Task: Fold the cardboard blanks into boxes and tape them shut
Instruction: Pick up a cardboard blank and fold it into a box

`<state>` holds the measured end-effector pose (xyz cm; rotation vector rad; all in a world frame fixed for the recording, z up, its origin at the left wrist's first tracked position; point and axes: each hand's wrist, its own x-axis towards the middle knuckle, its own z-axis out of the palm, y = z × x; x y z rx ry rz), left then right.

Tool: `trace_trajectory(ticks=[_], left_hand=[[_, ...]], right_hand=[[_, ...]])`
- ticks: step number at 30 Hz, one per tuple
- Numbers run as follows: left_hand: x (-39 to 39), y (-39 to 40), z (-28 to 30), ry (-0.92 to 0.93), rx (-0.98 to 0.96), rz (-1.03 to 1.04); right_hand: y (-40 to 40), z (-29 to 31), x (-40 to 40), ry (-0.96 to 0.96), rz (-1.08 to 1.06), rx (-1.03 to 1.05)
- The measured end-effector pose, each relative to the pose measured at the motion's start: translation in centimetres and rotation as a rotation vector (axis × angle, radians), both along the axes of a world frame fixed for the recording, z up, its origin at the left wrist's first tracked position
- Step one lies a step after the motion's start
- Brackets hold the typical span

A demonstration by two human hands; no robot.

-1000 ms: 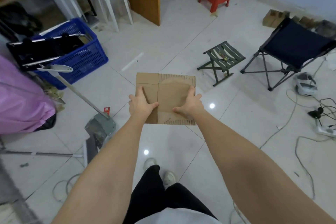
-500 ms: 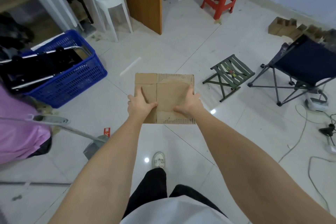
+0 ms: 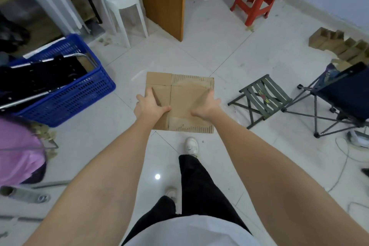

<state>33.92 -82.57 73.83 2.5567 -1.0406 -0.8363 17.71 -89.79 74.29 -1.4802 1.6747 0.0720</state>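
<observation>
Flat cardboard blank (image 3: 180, 104) held out at arm's length, not yet folded.
Left hand (image 3: 148, 106) and right hand (image 3: 206, 109) each grip clamped on a side edge; next, opening it along the creases.

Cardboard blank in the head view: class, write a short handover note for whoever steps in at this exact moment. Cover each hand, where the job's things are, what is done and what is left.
Left hand: grips the left side of the cardboard blank, thumb on top.
Right hand: grips its right side the same way.
The blank is flat, held out in the air above the tiled floor, person standing.
Folded boxes sit in a row by the far right wall.
No tape is in view.
Done: blank picked up. Left: fold it into a box, tape it shut.
</observation>
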Motion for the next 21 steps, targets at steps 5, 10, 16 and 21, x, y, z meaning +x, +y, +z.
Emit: trace_trajectory(ticks=[5,10,16,21], left_hand=[[1.3,-7.4,-0.4,0.007,-0.047,0.087],[2.6,-14.5,-0.2,0.02,-0.083,0.101],[4.6,-21.0,-0.6,-0.019,-0.049,0.106],[7.6,-25.6,-1.2,-0.023,0.001,0.101]], right_hand=[[-7.5,-0.2,1.8,0.042,0.11,-0.092],[-14.8,-0.1,2.7,-0.002,0.131,-0.117],[-22.5,-0.1,5.6,0.026,0.217,-0.107],[-27.5,-0.6,8.4,0.057,0.247,-0.084]])
